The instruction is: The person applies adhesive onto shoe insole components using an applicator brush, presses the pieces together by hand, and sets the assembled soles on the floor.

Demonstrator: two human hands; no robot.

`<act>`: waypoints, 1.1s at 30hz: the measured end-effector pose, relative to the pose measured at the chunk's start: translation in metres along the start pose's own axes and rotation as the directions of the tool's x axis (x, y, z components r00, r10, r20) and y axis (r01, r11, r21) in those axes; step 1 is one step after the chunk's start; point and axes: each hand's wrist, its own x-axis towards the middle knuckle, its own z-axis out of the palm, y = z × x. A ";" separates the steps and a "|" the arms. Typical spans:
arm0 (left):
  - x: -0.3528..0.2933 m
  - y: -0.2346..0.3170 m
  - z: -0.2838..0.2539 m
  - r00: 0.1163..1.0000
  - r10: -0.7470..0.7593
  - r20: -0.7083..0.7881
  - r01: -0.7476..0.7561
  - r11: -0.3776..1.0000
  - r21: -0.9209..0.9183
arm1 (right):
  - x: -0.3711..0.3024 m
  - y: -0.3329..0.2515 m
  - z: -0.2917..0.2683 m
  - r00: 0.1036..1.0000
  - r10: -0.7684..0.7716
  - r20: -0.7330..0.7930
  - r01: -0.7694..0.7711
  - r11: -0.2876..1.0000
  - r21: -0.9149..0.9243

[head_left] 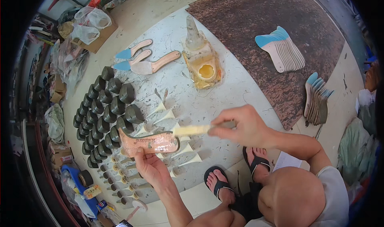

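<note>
My left hand point(151, 167) grips a pinkish-copper shoe insole point(150, 143) by its lower edge, thumb on top. Its face looks wet and shiny, with dark print on it. My right hand point(245, 127) is closed around the dark handle of a glue brush point(192, 130), slightly blurred. The brush's pale yellow end lies over the insole's right end; whether it touches cannot be made out. Beyond my hands stands a glue-crusted container point(200, 59) with an amber pool point(207, 71) in its round opening. Below the insole lie several cream pointed heel pieces point(188, 157).
Rows of black blocky heels point(108, 114) cover the left side. Three loose insoles point(158, 63) lie near the container. On the brown patterned sheet point(248, 23) rests a fanned insole stack point(286, 55), with another stack point(317, 101) nearby. A blue basket point(90, 197) sits lower left.
</note>
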 end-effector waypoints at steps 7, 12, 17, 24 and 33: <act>0.003 -0.004 -0.004 0.993 -0.113 0.012 0.114 0.987 -0.111 | -0.009 -0.007 -0.003 0.972 -0.161 0.172 0.136 0.980 0.146; 0.003 -0.002 -0.014 0.988 -0.077 0.134 0.094 0.988 -0.122 | -0.005 -0.015 -0.006 0.990 -0.068 0.121 0.066 0.998 0.022; -0.006 0.000 -0.001 0.967 -0.136 0.216 0.165 0.979 -0.122 | 0.014 0.000 -0.014 0.944 0.159 0.288 -0.246 0.923 0.297; -0.005 -0.009 -0.006 0.908 -0.160 0.387 0.171 0.985 0.007 | 0.038 -0.007 -0.007 0.939 0.054 0.340 -0.119 0.978 0.172; -0.019 -0.002 0.005 0.882 -0.225 0.415 -0.010 0.870 0.492 | 0.056 -0.011 -0.022 0.985 -0.157 0.070 0.165 0.978 -0.127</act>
